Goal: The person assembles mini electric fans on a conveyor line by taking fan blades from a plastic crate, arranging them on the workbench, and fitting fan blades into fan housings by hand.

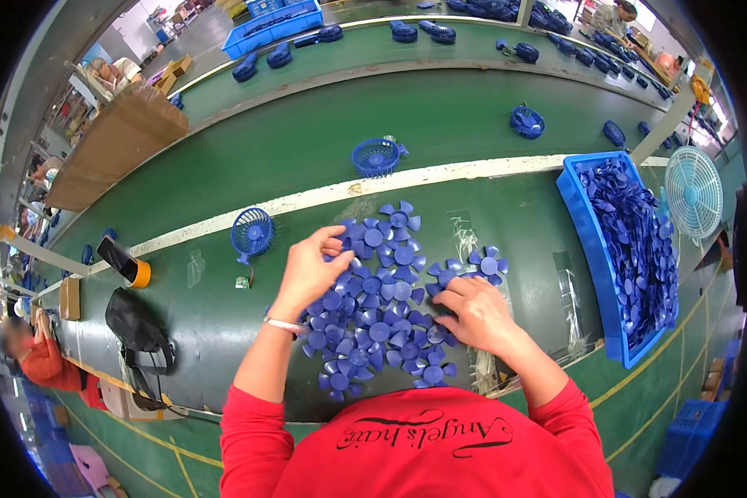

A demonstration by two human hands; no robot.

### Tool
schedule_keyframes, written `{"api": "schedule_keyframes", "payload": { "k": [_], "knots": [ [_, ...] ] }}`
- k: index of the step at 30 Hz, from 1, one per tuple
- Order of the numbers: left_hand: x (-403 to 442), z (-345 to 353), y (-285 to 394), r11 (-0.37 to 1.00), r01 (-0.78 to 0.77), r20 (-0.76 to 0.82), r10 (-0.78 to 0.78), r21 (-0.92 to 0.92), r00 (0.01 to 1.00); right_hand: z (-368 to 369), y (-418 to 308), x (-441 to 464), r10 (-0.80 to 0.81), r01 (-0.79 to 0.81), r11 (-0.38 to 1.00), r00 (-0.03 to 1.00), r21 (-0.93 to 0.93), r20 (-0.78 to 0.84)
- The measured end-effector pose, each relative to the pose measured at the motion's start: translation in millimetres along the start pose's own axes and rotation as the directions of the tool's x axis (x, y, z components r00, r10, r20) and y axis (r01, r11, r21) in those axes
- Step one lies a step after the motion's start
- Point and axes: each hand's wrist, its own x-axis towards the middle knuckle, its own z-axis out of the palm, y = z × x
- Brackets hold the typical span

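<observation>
A loose pile of blue fan blades (379,332) lies on the green work surface in front of me. My left hand (311,270) is over the pile's upper left edge, its thumb and fingers apart beside several blades, with none clearly gripped. On the right side of the pile, my right hand (477,311) rests palm down with fingers spread, touching blades; the blades under its fingertips are partly hidden. A round blue fan housing (252,231) lies left of my left hand, with a small circuit board (242,283) below it.
A blue bin (593,257) full of fan blades stands at right, near a light-blue fan (694,192). Another fan housing (376,158) sits on the green belt (307,133) beyond. At left are a black bag (137,328) and a phone (118,257) against an orange tape roll (140,275).
</observation>
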Motion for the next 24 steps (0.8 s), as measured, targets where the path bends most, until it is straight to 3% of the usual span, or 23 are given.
{"api": "schedule_keyframes", "payload": {
  "k": [2, 5, 8, 11, 12, 13, 15, 16, 17, 19, 22, 24],
  "knots": [
    [-1, -16, -1, 0.934, 0.152, 0.106, -0.123, -0.325, 0.987, 6, -12, 17, -0.021, 0.025, 0.999, 0.996, 0.046, -0.088],
    [-6, -40, -11, 0.781, 0.223, 0.231, -0.104, -0.583, 0.967, 39, -17, 49, -0.050, 0.055, 0.996, 0.996, 0.071, -0.077],
    [-23, -51, -7, 0.638, 0.328, 0.343, -0.105, -0.697, 0.933, 70, -19, 71, -0.072, 0.072, 0.997, 0.991, 0.000, 0.109],
    [-38, -57, -17, 0.757, 0.454, 0.410, -0.268, -0.470, 0.872, 66, -15, 77, -0.076, 0.062, 0.992, 0.988, 0.111, 0.131],
    [-43, -53, -16, 0.837, 0.405, 0.289, -0.311, -0.369, 0.906, 71, -4, 76, -0.106, 0.087, 0.973, 0.991, 0.212, 0.082],
    [-45, -55, -11, 0.910, 0.344, 0.197, -0.302, -0.232, 0.933, 63, 1, 76, -0.043, -0.048, 0.909, 0.977, 0.413, 0.208],
    [-49, -54, -4, 0.969, 0.235, 0.030, -0.238, 0.075, 0.971, 35, 10, 77, 0.000, -0.367, 0.633, 0.880, 0.682, 0.474],
    [-47, -49, 0, 0.984, 0.177, -0.105, -0.173, 0.024, 0.979, 23, 17, 78, 0.038, -0.543, 0.495, 0.793, 0.678, 0.608],
    [-43, -45, 0, 0.989, 0.127, -0.120, -0.116, 0.081, 0.986, 10, 23, 80, 0.132, -0.678, 0.405, 0.708, 0.614, 0.694],
    [-29, -39, 2, 0.980, 0.020, -0.139, 0.008, 0.198, 0.990, 23, 51, 73, 0.329, -0.501, 0.573, 0.865, 0.648, 0.379],
    [4, -20, 25, 0.943, -0.133, -0.084, 0.166, 0.306, 0.983, 25, 61, 86, 0.272, -0.231, 0.949, 0.944, 0.217, -0.186],
    [37, -7, 29, 0.897, -0.210, -0.011, 0.233, 0.388, 0.972, 40, 60, 98, 0.198, -0.180, 0.978, 0.957, 0.101, -0.210]
  ]
}}
